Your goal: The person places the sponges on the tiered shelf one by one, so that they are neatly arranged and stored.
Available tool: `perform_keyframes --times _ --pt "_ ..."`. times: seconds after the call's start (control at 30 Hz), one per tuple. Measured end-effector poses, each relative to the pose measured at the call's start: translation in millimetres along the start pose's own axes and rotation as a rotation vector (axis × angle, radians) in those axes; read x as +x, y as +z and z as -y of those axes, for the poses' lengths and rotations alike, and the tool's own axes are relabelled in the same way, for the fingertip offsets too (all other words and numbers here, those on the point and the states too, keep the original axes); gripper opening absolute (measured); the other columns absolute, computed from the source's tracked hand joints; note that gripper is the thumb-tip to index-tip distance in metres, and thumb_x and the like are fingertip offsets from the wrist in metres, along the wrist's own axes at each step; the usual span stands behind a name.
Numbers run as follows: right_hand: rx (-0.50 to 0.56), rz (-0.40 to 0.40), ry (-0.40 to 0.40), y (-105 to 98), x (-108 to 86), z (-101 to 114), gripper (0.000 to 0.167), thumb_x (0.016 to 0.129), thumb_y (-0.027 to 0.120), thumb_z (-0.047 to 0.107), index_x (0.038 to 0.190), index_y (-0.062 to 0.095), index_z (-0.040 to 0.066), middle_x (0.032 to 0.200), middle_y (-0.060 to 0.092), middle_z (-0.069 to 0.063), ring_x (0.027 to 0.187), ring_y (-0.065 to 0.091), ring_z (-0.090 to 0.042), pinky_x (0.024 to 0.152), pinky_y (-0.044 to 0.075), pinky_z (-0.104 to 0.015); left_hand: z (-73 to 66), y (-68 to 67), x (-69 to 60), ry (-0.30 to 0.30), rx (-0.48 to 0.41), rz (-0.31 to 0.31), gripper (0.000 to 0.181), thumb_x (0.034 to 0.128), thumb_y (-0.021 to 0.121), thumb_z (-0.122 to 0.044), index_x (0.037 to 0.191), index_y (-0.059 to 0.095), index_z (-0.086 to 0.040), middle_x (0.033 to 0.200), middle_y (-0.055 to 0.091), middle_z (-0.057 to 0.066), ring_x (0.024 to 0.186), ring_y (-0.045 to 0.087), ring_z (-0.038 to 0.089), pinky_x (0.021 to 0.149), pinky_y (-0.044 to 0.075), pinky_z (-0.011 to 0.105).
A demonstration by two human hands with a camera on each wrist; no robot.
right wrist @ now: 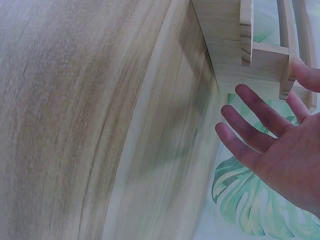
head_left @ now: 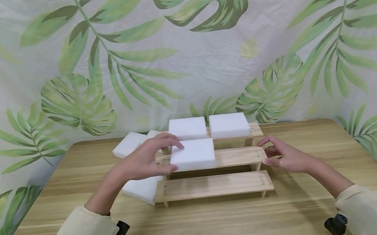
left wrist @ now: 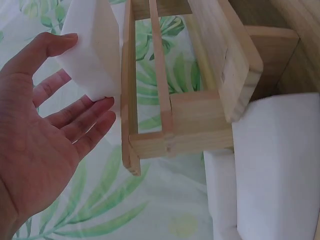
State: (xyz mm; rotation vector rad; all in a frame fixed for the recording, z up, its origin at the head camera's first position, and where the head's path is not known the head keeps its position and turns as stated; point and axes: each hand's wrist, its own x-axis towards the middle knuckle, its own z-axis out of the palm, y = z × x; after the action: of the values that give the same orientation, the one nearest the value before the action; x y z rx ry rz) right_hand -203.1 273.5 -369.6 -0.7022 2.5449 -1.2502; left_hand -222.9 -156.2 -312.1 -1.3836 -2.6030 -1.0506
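Observation:
A white foam block [head_left: 192, 154] lies at the left part of the middle wooden tier [head_left: 234, 156]. My left hand [head_left: 143, 160] pinches its left end, with the thumb at the front and a finger on top. In the left wrist view the left hand [left wrist: 45, 125] has its thumb and fingertips against the block [left wrist: 95, 45]. My right hand [head_left: 287, 155] holds the right end of the middle tier between thumb and index finger. The right wrist view shows the right hand [right wrist: 290, 155] with its other fingers spread below the tier's end.
Two white blocks [head_left: 187, 129] [head_left: 229, 125] stand on the back tier. More white blocks [head_left: 129, 143] [head_left: 144, 189] lie on the table [head_left: 205, 228] left of the stand. The front tier [head_left: 213, 185] bears nothing. Behind hangs a leaf-patterned cloth [head_left: 201, 58].

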Motion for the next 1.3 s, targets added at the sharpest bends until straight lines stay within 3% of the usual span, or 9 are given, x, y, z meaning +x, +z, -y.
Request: perform_keyframes --times 0.17,0.37,0.7,1.0,1.3 --pt "0.002 0.002 -0.008 0 -0.2 0 0.041 0.103 0.060 0.003 0.136 0.036 -0.004 0.135 0.056 -0.037 0.124 0.059 -0.050 0.093 0.053 -0.053 -3.2 9.7 9.0 0.010 0.006 -0.012 0.034 0.0859 0.080 -0.019 0.118 0.070 -0.011 0.129 0.063 0.008 0.112 0.060 0.028 0.090 0.053 0.051" --pt "-0.001 0.005 -0.010 -1 -0.4 -1 0.041 0.103 0.060 0.003 0.136 0.036 -0.004 0.135 0.056 -0.037 0.124 0.059 -0.050 0.093 0.053 -0.053 -3.1 21.7 16.6 0.016 0.003 -0.013 0.034 0.0862 0.079 -0.021 0.118 0.069 -0.011 0.131 0.063 0.008 0.123 0.059 0.029 0.097 0.052 0.051" --pt "-0.010 0.001 0.004 -1 -0.8 -1 0.042 0.103 0.060 0.006 0.137 0.037 -0.003 0.141 0.050 -0.039 0.126 0.057 -0.051 0.094 0.053 -0.055 -3.3 38.2 30.8 0.057 0.030 -0.036 0.035 0.0849 0.081 -0.021 0.115 0.070 -0.009 0.126 0.065 0.008 0.120 0.060 0.025 0.099 0.051 0.047" --pt "-0.014 0.004 -0.007 -2 -1.3 1 0.042 0.103 0.061 0.006 0.136 0.037 -0.004 0.136 0.054 -0.038 0.124 0.059 -0.050 0.093 0.053 -0.053 -11.5 44.9 37.2 0.052 0.046 -0.025 0.036 0.0838 0.082 -0.021 0.115 0.070 -0.010 0.127 0.065 0.007 0.123 0.059 0.025 0.103 0.049 0.045" --pt "-0.012 0.001 0.009 -1 -1.5 2 0.042 0.103 0.061 0.006 0.136 0.037 -0.002 0.142 0.049 -0.040 0.125 0.057 -0.051 0.093 0.053 -0.054 -15.9 56.7 42.9 0.081 0.053 -0.031 0.036 0.0843 0.084 -0.019 0.115 0.069 -0.009 0.127 0.064 0.009 0.124 0.058 0.026 0.106 0.047 0.043"
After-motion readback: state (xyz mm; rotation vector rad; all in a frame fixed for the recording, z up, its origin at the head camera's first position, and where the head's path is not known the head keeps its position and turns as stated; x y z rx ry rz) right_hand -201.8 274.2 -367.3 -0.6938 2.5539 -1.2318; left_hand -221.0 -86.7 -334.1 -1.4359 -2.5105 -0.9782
